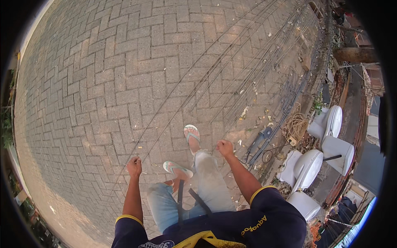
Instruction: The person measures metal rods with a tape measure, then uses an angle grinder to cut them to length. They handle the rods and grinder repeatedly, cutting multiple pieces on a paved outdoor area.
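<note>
My left hand hangs low at centre-left over the pavers, fingers curled, near long thin rods lying diagonally across the paving; whether it holds anything is unclear. My right hand is also curled, beside my raised knee; its finger contents are hidden. To its right on the ground lie a grey power tool, resembling an angle grinder, and a tan coil of cord with a yellowish block. My sandalled feet are on the herringbone pavers.
Several white ceramic toilets stand along the right edge among rubble and boards. A bundle of bars and pipes runs along that edge toward the top, near a tree trunk. A pale kerb and plants border the far left.
</note>
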Available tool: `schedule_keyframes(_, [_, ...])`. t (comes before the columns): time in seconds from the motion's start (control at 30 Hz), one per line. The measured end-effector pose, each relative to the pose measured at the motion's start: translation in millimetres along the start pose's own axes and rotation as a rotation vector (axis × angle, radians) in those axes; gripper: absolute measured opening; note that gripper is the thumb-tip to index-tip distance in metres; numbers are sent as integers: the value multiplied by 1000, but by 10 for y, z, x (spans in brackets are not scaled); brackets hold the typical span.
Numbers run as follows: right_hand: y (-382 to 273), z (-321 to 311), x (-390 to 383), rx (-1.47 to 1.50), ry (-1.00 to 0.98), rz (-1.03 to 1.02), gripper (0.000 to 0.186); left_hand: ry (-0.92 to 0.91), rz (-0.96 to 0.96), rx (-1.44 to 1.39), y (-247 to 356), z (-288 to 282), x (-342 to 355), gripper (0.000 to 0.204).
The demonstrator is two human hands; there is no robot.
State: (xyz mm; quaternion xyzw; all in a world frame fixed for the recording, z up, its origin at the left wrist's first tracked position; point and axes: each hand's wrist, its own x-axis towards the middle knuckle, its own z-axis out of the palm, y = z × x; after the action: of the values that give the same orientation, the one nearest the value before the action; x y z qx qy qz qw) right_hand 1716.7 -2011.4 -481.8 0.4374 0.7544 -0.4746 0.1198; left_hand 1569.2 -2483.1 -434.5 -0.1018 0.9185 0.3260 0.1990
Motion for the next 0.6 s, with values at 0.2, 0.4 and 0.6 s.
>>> schedule_keyframes(0.2, [127,1591,1273,-75,-433,-63,27,-2,214,214,-295,1235,1502,19])
schedule_keyframes(0.4, [120,2563,1879,-6,-518,-252,34,48,442,201,-195,1943,2498,20])
schedule_keyframes(0.6, [30,2813,2017,108,-402,-89,34,-48,501,284,-7,2328,2682,24])
